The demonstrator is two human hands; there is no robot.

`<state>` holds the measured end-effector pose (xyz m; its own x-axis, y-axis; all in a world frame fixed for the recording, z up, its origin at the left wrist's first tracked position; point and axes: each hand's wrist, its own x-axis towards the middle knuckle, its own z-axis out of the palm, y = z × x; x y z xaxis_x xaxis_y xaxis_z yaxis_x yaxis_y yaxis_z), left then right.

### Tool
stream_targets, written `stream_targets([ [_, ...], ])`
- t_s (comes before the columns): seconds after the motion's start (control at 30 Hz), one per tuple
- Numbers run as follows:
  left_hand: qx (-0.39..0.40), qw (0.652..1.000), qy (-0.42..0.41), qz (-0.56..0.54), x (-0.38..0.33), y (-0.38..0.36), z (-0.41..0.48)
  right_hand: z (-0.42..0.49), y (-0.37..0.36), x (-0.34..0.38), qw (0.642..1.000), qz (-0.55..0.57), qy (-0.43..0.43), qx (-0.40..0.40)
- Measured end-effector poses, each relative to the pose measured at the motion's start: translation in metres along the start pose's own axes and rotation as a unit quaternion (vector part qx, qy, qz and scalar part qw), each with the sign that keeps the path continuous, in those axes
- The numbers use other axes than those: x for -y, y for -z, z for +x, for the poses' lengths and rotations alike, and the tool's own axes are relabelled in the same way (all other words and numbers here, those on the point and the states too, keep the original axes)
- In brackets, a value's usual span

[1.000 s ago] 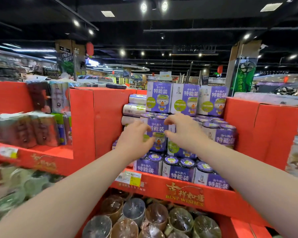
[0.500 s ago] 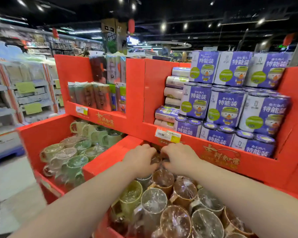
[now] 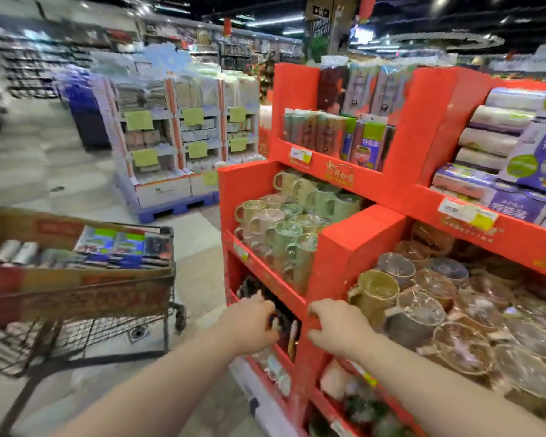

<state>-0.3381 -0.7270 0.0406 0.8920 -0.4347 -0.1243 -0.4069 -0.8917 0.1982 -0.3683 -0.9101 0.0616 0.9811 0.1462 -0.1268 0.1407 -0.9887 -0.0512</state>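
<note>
The left hand [image 3: 252, 326] has its fingers bent in a narrow curl, the tips at a row of dark goods [image 3: 281, 313] on a low side shelf. The blur hides whether it grips any of them. The right hand [image 3: 338, 331], just beside it at three o'clock, is half closed like a claw, with fingers above and thumb below, set against the square corner of the red display stand [image 3: 344, 247]. I cannot tell whether it clasps that edge or only touches it. The dark goods sit in the shadowed slot between the two hands, under the stand's lower ledge, and their shape is unclear.

The stand is matt red cardboard with flat panels and sharp folds. At twelve o'clock from the hands, its side bin holds pale green and beige mugs [image 3: 284, 231], round with loop handles and wrapped in glossy film. At two to three o'clock a wider bin holds brown and olive mugs [image 3: 423, 298], their mouths covered in crinkled clear plastic. Above them, at one o'clock, is a white and yellow price tag [image 3: 467, 212], and above that are purple printed packs [image 3: 536, 159].

At nine o'clock stands a wire-mesh shopping cart [image 3: 108, 323] carrying a worn cardboard box [image 3: 60, 279] of packets. At eleven o'clock, well apart across the pale floor, is a boxy shelved display [image 3: 177, 130] on a blue pallet.
</note>
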Motion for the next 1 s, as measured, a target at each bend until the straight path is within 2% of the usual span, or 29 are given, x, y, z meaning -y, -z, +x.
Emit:
stream_targets([
  [0.13, 0.025, 0.998, 0.061, 0.002, 0.056, -0.009, -0.061, -0.010, -0.040, 0.064, 0.998, 0.001, 0.028, 0.059],
  [0.4, -0.044, 0.988, 0.147, 0.001, 0.128, 0.019, -0.121, -0.010, -0.088, 0.152, 0.982, -0.005, 0.088, 0.165],
  [0.53, -0.052, 0.980, 0.191, -0.013, 0.161, 0.030, -0.134, 0.013, -0.093, 0.186, 0.973, -0.014, 0.122, 0.195],
  [0.83, 0.012, 0.950, 0.311, -0.010, 0.253, 0.018, -0.139, 0.137, -0.042, 0.286, 0.963, -0.017, 0.238, 0.125],
  [1.0, 0.035, 0.934, 0.356, -0.007, 0.300, 0.015, -0.122, 0.213, 0.005, 0.337, 0.956, -0.008, 0.287, 0.053],
])
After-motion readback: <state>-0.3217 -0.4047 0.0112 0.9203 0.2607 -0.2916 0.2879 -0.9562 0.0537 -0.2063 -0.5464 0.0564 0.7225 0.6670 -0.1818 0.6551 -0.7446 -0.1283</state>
